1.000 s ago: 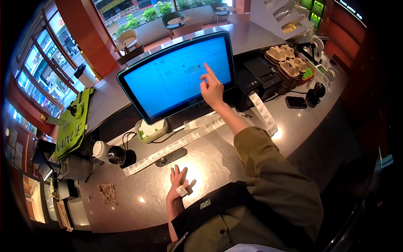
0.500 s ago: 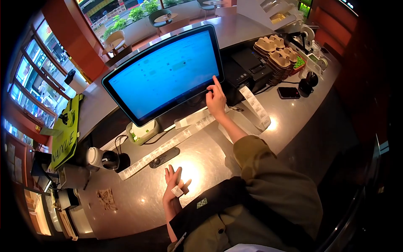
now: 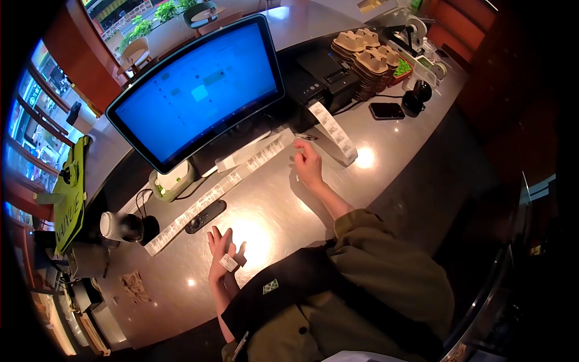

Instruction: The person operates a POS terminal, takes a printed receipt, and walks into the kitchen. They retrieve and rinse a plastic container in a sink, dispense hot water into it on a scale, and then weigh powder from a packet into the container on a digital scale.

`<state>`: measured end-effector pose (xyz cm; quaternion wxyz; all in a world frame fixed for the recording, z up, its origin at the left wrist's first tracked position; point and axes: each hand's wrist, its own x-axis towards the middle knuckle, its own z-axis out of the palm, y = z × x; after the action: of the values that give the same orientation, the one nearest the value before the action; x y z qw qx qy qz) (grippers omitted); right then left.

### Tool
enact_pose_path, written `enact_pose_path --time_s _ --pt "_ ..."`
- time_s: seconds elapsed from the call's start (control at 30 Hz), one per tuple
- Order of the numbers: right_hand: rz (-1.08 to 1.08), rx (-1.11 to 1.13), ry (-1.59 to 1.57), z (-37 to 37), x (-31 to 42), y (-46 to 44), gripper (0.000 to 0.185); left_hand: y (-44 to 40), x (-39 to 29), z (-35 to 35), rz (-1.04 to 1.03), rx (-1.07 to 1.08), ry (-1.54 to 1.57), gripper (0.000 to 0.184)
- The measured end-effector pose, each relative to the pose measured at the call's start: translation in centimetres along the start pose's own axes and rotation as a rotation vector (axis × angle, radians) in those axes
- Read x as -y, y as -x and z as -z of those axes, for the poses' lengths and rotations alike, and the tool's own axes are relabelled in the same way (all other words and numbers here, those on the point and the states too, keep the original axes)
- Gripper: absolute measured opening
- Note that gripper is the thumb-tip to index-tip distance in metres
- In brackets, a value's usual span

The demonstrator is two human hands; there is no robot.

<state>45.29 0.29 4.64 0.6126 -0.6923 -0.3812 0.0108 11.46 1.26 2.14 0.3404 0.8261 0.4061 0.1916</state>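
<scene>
My right hand (image 3: 309,166) hovers low over the metal counter (image 3: 283,211), fingers curled in, near the end of a long printed label strip (image 3: 211,192); whether it holds anything is hidden. My left hand (image 3: 223,250) is by the counter's front side, fingers extended and apart, with a small white label (image 3: 228,262) stuck on its back. Beyond both hands stands a touchscreen monitor (image 3: 199,90) with a lit blue display. Between the monitor and my left hand lies a dark remote-like device (image 3: 205,216). A second label strip (image 3: 333,133) hangs from a black printer (image 3: 319,75).
Stacked cardboard cup carriers (image 3: 368,57) stand right of the printer, with a phone (image 3: 386,111) and black scanner-like device (image 3: 417,98) nearby. White cup lids (image 3: 110,225) are at left, below a green NAIXUE bag (image 3: 71,199). A brown patterned piece (image 3: 134,286) lies front left.
My right hand has left the screen, dropped toward the counter and curled its fingers. A light square now shows on the display. The whole view has shifted, moving the scene left and up.
</scene>
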Motion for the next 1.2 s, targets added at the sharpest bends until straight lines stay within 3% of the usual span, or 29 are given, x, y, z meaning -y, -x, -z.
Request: enact_pose_path --time_s 0.03,0.1,0.17,0.23,0.3,0.43,0.5,0.53,0.87,0.97,1.07,1.2 --pt "-0.046 0.024 0.008 0.8 -0.3 0.8 0.016 -0.1 -0.2 -0.3 -0.020 -0.047 -0.102 0.060" --pt "-0.080 0.090 0.038 2.0 -0.7 2.1 0.015 -0.6 -0.4 0.5 -0.002 0.010 0.030 0.065" --pt "-0.101 0.136 0.071 3.1 -0.9 3.3 0.014 -1.1 -1.6 0.1 -0.039 -0.073 -0.046 0.058" --pt "-0.106 0.156 0.108 3.9 -1.2 4.2 0.013 -2.7 0.2 -1.9 -0.037 -0.061 0.242 0.045" --pt "-0.107 0.142 0.098 4.7 -1.8 5.1 0.013 -2.9 -4.1 0.3 0.191 0.185 0.527 0.037" --pt "-0.190 0.163 0.093 7.3 -3.3 6.2 0.011 -3.8 -3.6 -3.5 0.020 0.042 0.285 0.035" --pt "-0.239 0.201 0.120 8.7 -3.5 6.7 0.011 -4.6 -5.6 -3.1 0.191 0.161 0.543 0.034" --pt "-0.262 0.229 0.133 9.3 -3.6 6.9 0.012 -5.2 -7.2 -3.1 0.198 0.155 0.594 0.042" --pt "-0.485 0.327 -0.060 10.9 -5.5 8.2 0.014 -10.4 -15.7 -5.6 -0.036 0.034 0.653 0.037" --pt "-0.448 0.289 -0.083 11.0 -5.1 8.6 0.015 -10.5 -17.3 -5.7 0.083 0.103 0.765 0.036" --pt "-0.322 0.210 -0.039 10.6 -5.8 9.6 0.014 -10.8 -17.3 -6.8 0.045 0.128 0.779 0.037" --pt "-0.050 0.164 0.238 10.4 -2.3 9.7 0.016 -11.0 -17.6 -8.1 0.081 0.197 0.842 0.038"
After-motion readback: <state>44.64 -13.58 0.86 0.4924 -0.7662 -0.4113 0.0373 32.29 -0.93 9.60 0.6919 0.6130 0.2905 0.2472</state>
